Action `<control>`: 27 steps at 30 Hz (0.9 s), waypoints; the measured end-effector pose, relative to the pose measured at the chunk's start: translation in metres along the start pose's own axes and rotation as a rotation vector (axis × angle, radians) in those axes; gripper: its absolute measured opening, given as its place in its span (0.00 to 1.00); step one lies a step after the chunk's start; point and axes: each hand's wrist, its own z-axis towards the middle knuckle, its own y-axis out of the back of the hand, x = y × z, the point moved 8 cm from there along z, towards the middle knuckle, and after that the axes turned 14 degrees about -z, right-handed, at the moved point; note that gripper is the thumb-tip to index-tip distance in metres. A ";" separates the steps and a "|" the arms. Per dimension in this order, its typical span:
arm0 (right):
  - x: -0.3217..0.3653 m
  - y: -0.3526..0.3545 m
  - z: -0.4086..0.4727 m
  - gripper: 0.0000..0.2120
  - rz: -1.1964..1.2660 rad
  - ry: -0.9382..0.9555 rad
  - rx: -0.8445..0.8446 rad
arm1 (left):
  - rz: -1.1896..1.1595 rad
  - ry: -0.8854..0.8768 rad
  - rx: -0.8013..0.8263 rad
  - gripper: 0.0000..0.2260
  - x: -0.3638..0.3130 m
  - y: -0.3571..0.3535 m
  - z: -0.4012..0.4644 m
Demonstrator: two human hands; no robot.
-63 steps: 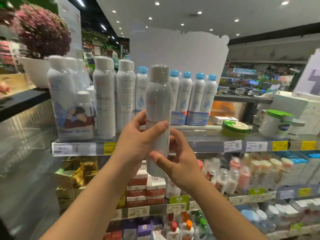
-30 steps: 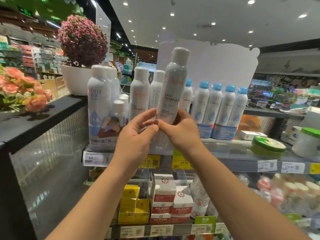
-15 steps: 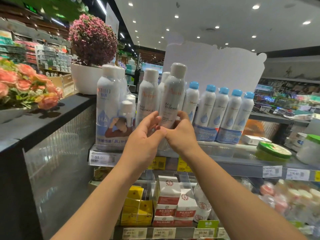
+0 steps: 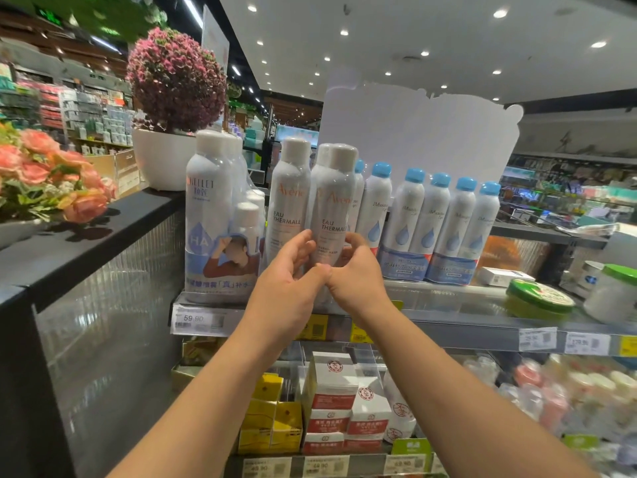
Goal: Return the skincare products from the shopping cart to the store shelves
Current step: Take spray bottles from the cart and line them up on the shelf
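Both hands clamped on the spray can point(image 4: 332, 215), low on its body: left hand point(image 4: 287, 288) fingers curled round its left side, right hand point(image 4: 356, 274) round its right, thumbs meeting in front. Forearms reach up from below. Can upright on the top shelf point(image 4: 458, 322), just beside a matching can point(image 4: 287, 205). Its base is hidden by the hands.

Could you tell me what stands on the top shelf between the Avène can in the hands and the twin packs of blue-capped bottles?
In the head view, two single blue-capped spray bottles stand between the Avène can and the twin packs.
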 end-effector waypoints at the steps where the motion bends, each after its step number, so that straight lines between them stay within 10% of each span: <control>1: 0.000 -0.001 0.000 0.27 -0.001 0.001 0.004 | 0.001 0.000 0.000 0.28 0.001 0.000 0.000; 18: 0.005 0.006 -0.016 0.38 -0.029 -0.036 0.004 | -0.053 -0.084 -0.054 0.27 0.003 0.008 -0.014; 27: -0.012 0.073 -0.074 0.20 0.063 0.009 -0.235 | -0.199 -0.151 -0.004 0.28 0.008 -0.019 -0.039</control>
